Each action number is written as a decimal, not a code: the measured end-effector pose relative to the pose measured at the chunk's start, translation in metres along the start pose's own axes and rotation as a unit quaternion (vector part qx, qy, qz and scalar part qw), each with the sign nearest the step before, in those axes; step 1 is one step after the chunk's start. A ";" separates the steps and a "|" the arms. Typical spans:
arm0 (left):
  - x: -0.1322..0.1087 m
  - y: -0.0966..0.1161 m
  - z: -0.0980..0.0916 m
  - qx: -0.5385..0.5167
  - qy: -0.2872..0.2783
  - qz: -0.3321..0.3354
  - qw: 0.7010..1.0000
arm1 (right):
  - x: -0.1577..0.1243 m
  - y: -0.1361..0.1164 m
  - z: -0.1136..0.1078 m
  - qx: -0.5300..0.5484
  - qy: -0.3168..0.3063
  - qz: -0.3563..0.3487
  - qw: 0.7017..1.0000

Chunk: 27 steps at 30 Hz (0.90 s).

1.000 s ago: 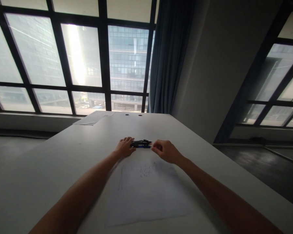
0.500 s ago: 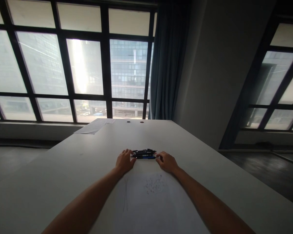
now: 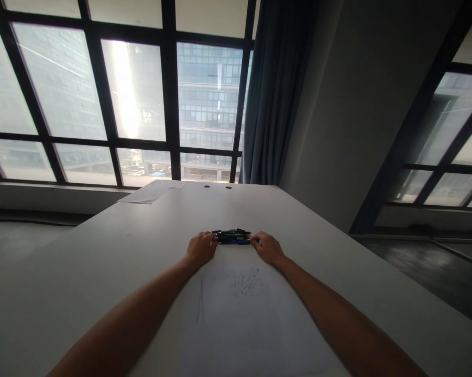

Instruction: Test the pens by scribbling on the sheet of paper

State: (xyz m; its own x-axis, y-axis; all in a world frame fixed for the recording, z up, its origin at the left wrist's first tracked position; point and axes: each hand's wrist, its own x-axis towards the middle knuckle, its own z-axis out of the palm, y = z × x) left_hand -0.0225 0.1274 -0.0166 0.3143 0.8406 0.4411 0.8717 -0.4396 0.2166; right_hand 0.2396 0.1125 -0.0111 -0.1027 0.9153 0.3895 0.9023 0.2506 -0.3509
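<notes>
Several dark pens [image 3: 231, 236] lie side by side in a small bundle on the white table, and the nearest one has a blue part. At the bundle's left end my left hand [image 3: 202, 248] is closed, its fingertips against the pen ends. My right hand [image 3: 269, 248] pinches at the right end, thumb and forefinger together by the blue pen's tip. Between my forearms lies a white sheet of paper [image 3: 239, 319] with a cluster of short dark scribbles and two long crossing lines.
The white table [image 3: 318, 272] stretches away toward a large window. More papers [image 3: 151, 192] rest at its far left edge. Two dark round holes [image 3: 217, 187] are near the far edge. A blue curtain [image 3: 265, 120] hangs beyond the far right corner.
The camera has tilted down slightly, so the scene sits higher in view. My left fingers have drawn together at the pen ends. My right hand stays at its end.
</notes>
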 end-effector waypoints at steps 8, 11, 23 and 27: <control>-0.002 0.008 -0.007 0.033 -0.040 0.005 0.999 | -0.001 -0.001 0.001 0.006 0.019 -0.003 1.000; -0.002 0.011 -0.010 0.042 -0.051 0.005 0.998 | -0.002 -0.002 0.001 0.001 0.025 -0.008 1.000; -0.002 0.006 -0.004 0.022 0.011 -0.047 0.999 | -0.002 0.000 0.003 -0.007 0.014 -0.044 0.999; -0.002 0.004 -0.001 0.019 0.003 -0.069 0.997 | -0.003 -0.002 0.001 -0.004 0.012 -0.046 0.999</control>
State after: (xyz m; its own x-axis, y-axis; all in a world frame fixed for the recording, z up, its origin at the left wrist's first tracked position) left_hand -0.0195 0.1236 -0.0159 0.1881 0.8906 0.4140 0.9202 -0.3071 0.2427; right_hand 0.2379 0.1099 -0.0128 -0.1755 0.8810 0.4394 0.8931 0.3303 -0.3055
